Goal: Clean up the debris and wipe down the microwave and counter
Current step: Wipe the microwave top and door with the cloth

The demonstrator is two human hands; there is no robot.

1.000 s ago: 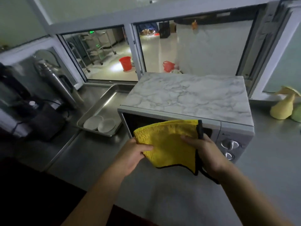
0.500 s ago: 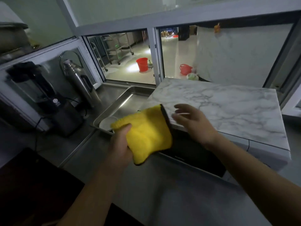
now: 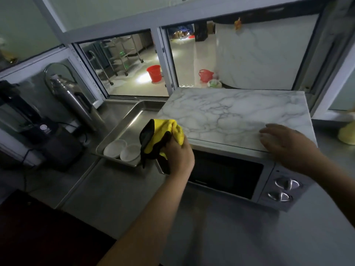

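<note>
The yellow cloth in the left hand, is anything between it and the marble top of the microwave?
Nothing visible. The yellow cloth sits bunched in the left hand at the microwave top's front-left corner; the right hand rests far right.

Non-task items, left of work area.
Steel tray (image 3: 123, 127) holds two white dishes (image 3: 123, 150); steel flask (image 3: 75, 100) stands upright near black appliance (image 3: 48, 143); red bucket (image 3: 154, 73) beyond window.

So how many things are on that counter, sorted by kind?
Microwave: 1
Metal tray: 1
White dishes in the tray: 2
Yellow cloth, gripped by the left hand: 1
Steel flask: 1
Dark appliance at far left: 1
Total: 7
</note>
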